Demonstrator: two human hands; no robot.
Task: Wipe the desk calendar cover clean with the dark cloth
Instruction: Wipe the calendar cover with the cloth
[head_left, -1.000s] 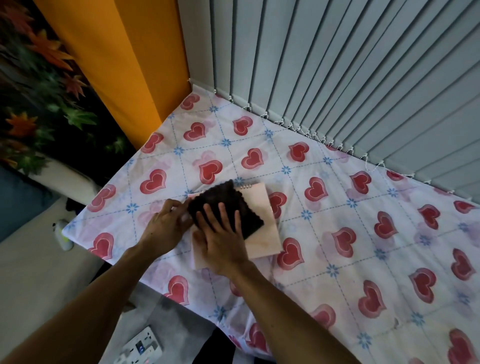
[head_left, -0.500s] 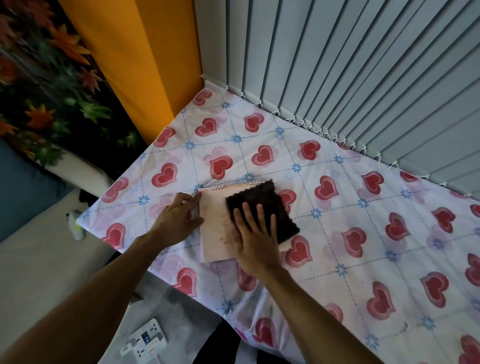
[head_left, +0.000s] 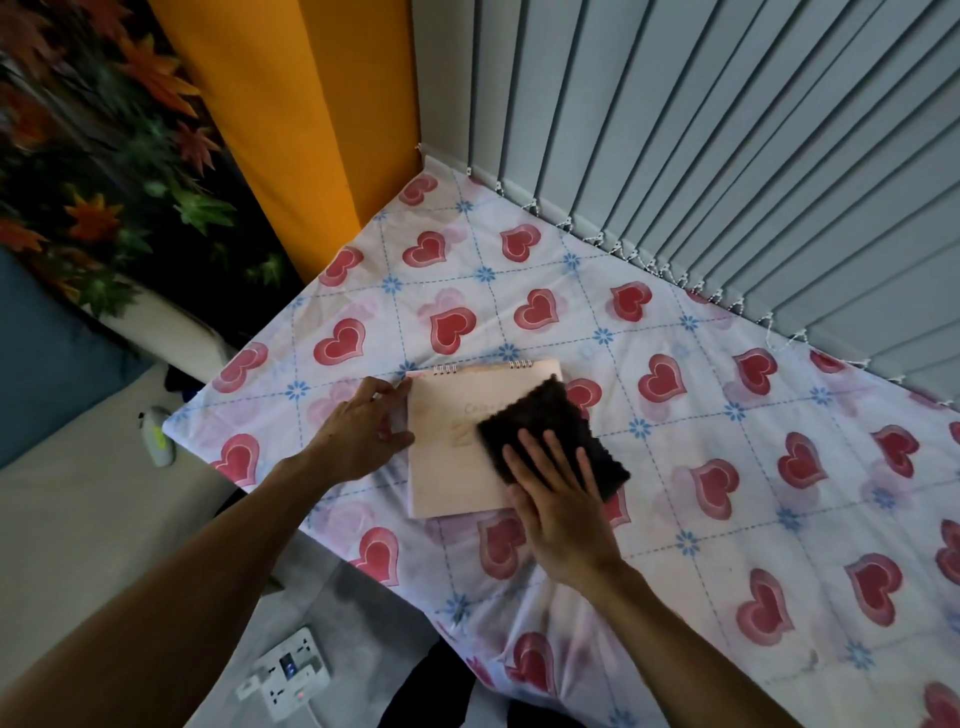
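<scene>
A pale pink spiral-bound desk calendar (head_left: 457, 457) lies flat on the heart-patterned tablecloth (head_left: 727, 467), its wire binding at the far edge. The dark cloth (head_left: 561, 426) covers the calendar's right side and hangs over its right edge. My right hand (head_left: 561, 509) presses flat on the near part of the cloth, fingers spread. My left hand (head_left: 363, 431) rests at the calendar's left edge, fingertips holding its far-left corner down.
Grey vertical blinds (head_left: 727, 156) run along the table's far side; an orange panel (head_left: 291, 114) stands at the far-left corner. The table's near-left edge drops to the floor, where a white power strip (head_left: 291, 670) lies. Artificial leaves (head_left: 104, 156) fill the left.
My right hand has slid the cloth from the calendar's left part to its right side, uncovering the left of the cover. My left hand stays at the left edge.
</scene>
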